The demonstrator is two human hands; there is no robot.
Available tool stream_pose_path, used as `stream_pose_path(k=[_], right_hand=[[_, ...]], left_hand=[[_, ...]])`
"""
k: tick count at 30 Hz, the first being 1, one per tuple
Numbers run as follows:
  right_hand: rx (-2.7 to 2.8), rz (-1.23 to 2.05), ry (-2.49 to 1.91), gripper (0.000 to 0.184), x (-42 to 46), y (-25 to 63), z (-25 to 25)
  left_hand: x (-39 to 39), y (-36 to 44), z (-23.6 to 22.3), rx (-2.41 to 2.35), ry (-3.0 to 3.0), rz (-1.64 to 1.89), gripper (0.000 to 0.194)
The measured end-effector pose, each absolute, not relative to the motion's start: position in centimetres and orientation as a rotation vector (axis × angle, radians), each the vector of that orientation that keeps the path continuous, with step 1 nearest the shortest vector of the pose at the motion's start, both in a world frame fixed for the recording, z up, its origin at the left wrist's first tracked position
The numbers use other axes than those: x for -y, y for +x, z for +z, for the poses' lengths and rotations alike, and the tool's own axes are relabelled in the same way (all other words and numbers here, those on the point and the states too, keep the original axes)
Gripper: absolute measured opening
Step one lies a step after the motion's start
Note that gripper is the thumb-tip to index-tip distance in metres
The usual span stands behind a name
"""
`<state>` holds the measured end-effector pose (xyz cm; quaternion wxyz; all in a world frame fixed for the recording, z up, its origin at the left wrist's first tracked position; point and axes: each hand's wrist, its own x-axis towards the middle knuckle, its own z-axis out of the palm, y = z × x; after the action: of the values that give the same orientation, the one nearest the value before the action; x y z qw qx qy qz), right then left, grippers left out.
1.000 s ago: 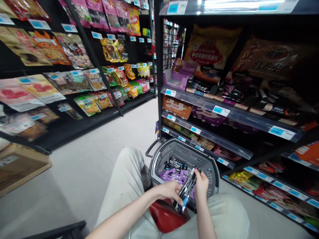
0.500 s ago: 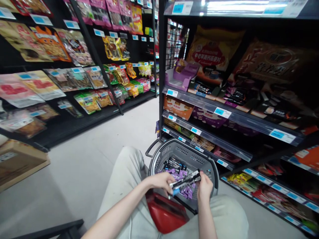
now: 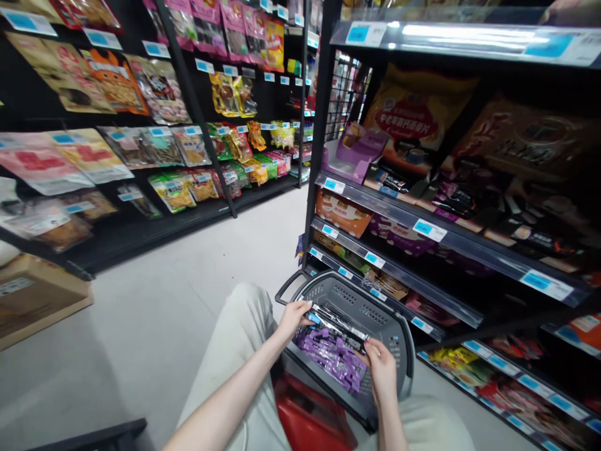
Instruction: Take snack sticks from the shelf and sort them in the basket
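A grey plastic shopping basket [image 3: 397, 313] stands between my knees, its wall pierced with small holes. Over it I hold a bunch of slim black stick packets [image 3: 337, 327] level, with one end in each hand. My left hand [image 3: 295, 318] is closed on the left end, near a bit of blue wrapping. At the right end, my right hand [image 3: 379, 362] pinches the packets between thumb and fingers. Purple stick packets [image 3: 331, 360] lie in a heap on the basket floor beneath. Whether more black packets lie behind the held bunch is hard to make out.
A dark shelf unit [image 3: 375, 250] with boxes and bags rises close behind the basket on the right. Bagged snacks hang on a rack [image 3: 220, 163] at the left. A cardboard box [image 3: 42, 300] sits on the left floor, and something red [image 3: 310, 413] is below the basket.
My hands have moved apart, and the black packets now stretch between them across the basket. My left hand has shifted left and up, my right hand slightly down. More purple packets show.
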<state>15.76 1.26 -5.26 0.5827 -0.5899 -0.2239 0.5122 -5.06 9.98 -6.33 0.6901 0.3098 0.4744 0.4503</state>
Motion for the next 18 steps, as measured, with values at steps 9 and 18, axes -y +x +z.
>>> stream_pose_path(k=[9, 18], right_hand=[[0.512, 0.999, -1.880, 0.021, -3.9, 20.4, -9.0], [1.041, 0.647, -2.263, 0.016, -12.9, 17.8, -10.3]], left_hand=[[-11.1, -4.3, -7.2, -1.104, 0.705, 0.642, 0.041], [-9.4, -3.0, -8.2, -1.207, 1.707, 0.321, 0.012]])
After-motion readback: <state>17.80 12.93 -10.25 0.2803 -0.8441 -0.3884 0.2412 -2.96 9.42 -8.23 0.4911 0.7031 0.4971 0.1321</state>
